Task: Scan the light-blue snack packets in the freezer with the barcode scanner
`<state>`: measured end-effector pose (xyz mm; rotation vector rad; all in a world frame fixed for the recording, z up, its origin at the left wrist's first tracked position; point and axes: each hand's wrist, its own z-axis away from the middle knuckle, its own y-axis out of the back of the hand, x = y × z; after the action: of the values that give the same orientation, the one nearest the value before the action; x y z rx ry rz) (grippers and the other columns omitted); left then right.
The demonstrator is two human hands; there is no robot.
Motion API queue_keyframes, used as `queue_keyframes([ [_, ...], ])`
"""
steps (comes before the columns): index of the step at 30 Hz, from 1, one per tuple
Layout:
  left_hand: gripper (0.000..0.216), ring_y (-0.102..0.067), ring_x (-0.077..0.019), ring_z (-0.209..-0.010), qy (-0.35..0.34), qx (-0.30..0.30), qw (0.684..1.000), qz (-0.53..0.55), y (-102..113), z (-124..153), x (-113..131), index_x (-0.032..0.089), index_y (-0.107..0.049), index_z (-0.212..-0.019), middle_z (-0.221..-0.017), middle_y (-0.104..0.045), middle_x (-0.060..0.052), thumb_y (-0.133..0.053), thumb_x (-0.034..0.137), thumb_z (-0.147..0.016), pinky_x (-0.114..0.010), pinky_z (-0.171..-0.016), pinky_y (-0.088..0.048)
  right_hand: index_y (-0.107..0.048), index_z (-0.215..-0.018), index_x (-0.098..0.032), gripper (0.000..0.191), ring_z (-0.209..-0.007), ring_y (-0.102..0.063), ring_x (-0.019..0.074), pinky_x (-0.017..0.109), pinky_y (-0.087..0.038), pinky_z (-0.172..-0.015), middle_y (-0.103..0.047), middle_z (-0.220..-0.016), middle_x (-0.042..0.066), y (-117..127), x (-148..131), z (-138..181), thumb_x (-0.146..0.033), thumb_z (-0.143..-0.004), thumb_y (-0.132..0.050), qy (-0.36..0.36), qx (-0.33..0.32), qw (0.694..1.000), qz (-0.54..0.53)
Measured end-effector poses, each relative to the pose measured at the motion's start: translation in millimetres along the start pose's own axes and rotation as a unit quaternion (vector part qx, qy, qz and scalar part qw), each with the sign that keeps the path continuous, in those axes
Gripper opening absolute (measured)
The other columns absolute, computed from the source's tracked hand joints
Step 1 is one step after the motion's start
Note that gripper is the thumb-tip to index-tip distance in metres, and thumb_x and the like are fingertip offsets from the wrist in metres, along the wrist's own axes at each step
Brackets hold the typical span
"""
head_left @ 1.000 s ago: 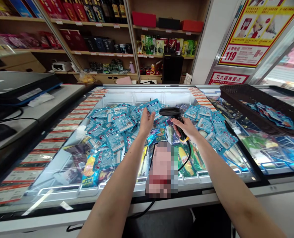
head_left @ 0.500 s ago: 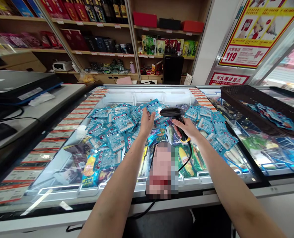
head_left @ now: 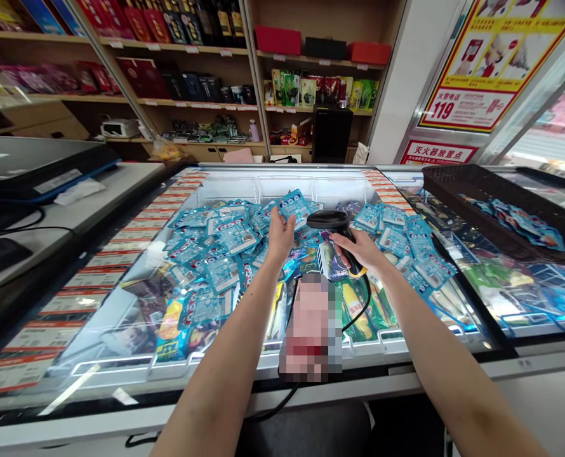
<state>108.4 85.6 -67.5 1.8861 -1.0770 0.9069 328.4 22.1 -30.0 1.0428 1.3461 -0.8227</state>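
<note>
My left hand [head_left: 281,236] is closed on a blue snack packet [head_left: 296,206], lifted over the middle of the pile. In my right hand [head_left: 358,249] is a black barcode scanner [head_left: 329,220], gripped by its handle, with its head pointing left toward that packet. The scanner's cable hangs down from the handle. Many more blue packets [head_left: 223,266] lie heaped on the glass top to the left, and a smaller group [head_left: 420,244] lies to the right of the scanner. A phone-shaped thing [head_left: 311,327], its front blurred out, lies between my forearms.
Under the glass lid, the freezer [head_left: 382,333] holds packaged food. A dark woven basket [head_left: 447,190] with more blue packets stands at the right. On the left counter is a flat black-and-grey device [head_left: 39,165]. Stocked shelves [head_left: 192,47] line the back.
Almost nothing differs. The packet and the scanner keep nearly the same places, with only a slight shift of the hands and the view.
</note>
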Motion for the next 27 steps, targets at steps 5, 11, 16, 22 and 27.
queue_keyframes([
  [5,0.045,-0.037,-0.0113,-0.063,-0.001,0.001,1.0,0.0,-0.2,0.0,0.1,0.019,-0.044,-0.121,-0.072,-0.033,0.004,-0.056,0.051,-0.091,-0.025,-0.061,-0.036,-0.051,-0.074,-0.021,0.045,-0.041,-0.049,0.0113,0.026,-0.038,-0.039,-0.057,-0.059,-0.002,0.0,-1.7,1.1,-0.064,-0.08,-0.064,-0.001,-0.009,1.0,0.004],
  [11,0.045,-0.037,-0.0108,-0.062,0.003,-0.001,1.0,0.003,-0.7,-0.3,-0.7,0.019,-0.045,-0.122,-0.072,-0.034,0.004,-0.056,0.05,-0.091,-0.025,-0.06,-0.036,-0.058,-0.088,-0.02,0.043,-0.042,-0.05,0.0112,0.026,-0.038,-0.039,-0.059,-0.065,-0.001,-0.4,-3.8,1.0,-0.062,-0.08,-0.065,-0.008,-0.01,1.0,-0.018],
  [16,0.048,-0.037,-0.0108,-0.061,0.007,0.0,1.0,0.01,-2.3,-1.1,-0.7,0.018,-0.045,-0.122,-0.07,-0.032,0.004,-0.057,0.053,-0.09,-0.025,-0.059,-0.036,-0.059,-0.093,-0.02,0.048,-0.041,-0.049,0.0112,0.025,-0.039,-0.037,-0.058,-0.061,-0.002,2.9,2.4,-3.9,-0.064,-0.077,-0.068,-0.029,0.006,0.997,-0.075],
  [22,0.052,-0.049,-0.0151,-0.067,-0.019,-0.016,0.998,-0.056,-3.1,0.9,3.0,0.015,-0.05,-0.123,-0.071,-0.044,0.001,-0.052,0.056,-0.091,-0.03,-0.068,-0.042,-0.055,-0.09,-0.02,0.046,-0.041,-0.05,0.0098,0.023,-0.038,-0.035,-0.059,-0.064,-0.003,6.2,4.2,-4.7,-0.062,-0.076,-0.071,-0.034,0.026,0.991,-0.124],
  [27,0.051,-0.059,-0.03,-0.11,-0.071,-0.027,0.985,-0.157,-4.9,4.5,5.1,0.015,-0.047,-0.135,-0.111,-0.063,-0.017,-0.047,0.047,-0.095,-0.043,-0.095,-0.046,-0.054,-0.088,-0.021,0.05,-0.041,-0.049,0.0091,0.023,-0.04,-0.036,-0.059,-0.063,-0.004,9.0,1.1,-4.1,-0.064,-0.071,-0.072,-0.038,0.046,0.989,-0.138],
])
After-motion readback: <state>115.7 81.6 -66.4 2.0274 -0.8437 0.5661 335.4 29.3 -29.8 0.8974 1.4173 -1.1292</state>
